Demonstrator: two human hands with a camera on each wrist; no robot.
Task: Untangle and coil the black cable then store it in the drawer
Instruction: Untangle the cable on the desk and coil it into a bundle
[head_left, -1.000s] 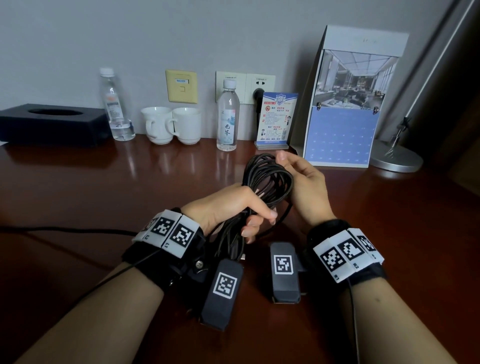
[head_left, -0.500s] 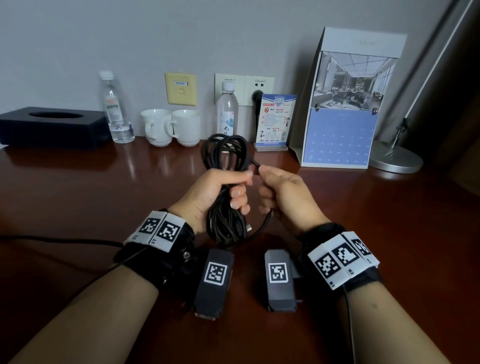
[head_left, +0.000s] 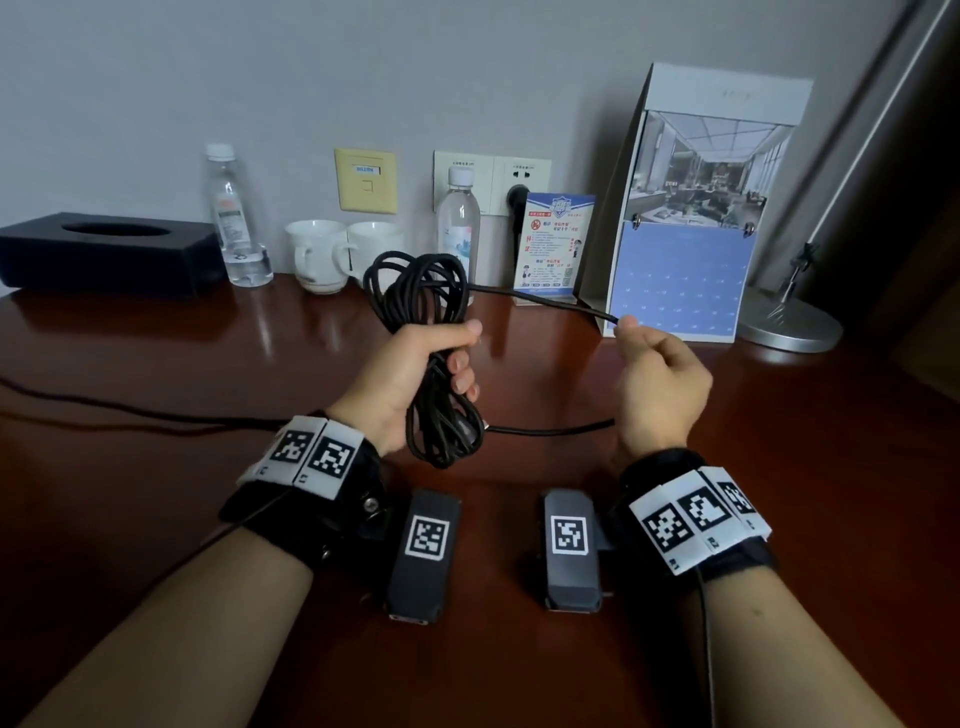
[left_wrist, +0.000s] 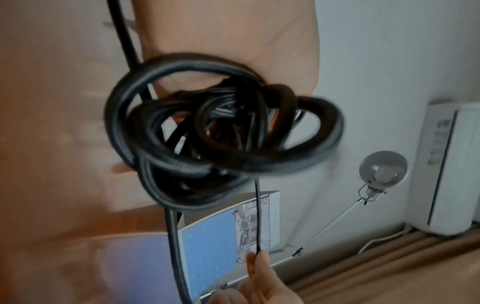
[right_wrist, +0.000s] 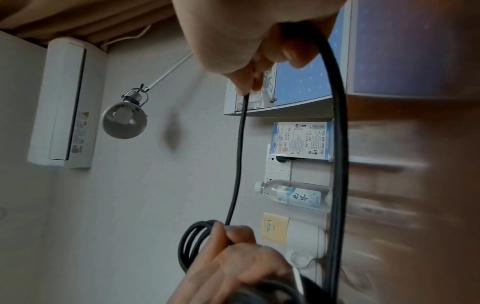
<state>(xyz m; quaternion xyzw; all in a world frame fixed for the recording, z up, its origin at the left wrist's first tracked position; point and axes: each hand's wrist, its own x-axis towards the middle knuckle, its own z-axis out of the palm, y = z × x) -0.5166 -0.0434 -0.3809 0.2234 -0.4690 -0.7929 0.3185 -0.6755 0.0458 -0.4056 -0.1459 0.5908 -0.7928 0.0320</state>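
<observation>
the black cable (head_left: 422, 332) is held above the wooden desk (head_left: 156, 364), most of it gathered into a loose bundle of loops. the bundle is gripped round its middle by the left hand (head_left: 410, 374), whose fingers are curled fully about the strands; loops stand up above the fist and hang down below it. a single strand is drawn out sideways from the top of the bundle to the right hand (head_left: 657, 384), where it is pinched between thumb and fingertips, the other fingers being clenched. a second length is seen running from the bottom of the bundle toward the right wrist, and in the right wrist view it appears to pass through the palm, though blur makes this uncertain. the two hands are held apart, the stretched strand between them.

at the back of the desk, against the wall, are set a black tissue box (head_left: 104, 249), two water bottles (head_left: 231, 218), two white cups (head_left: 317, 254), a small notice card (head_left: 556, 241), a standing calendar (head_left: 685, 280) and a lamp base (head_left: 789, 325).
</observation>
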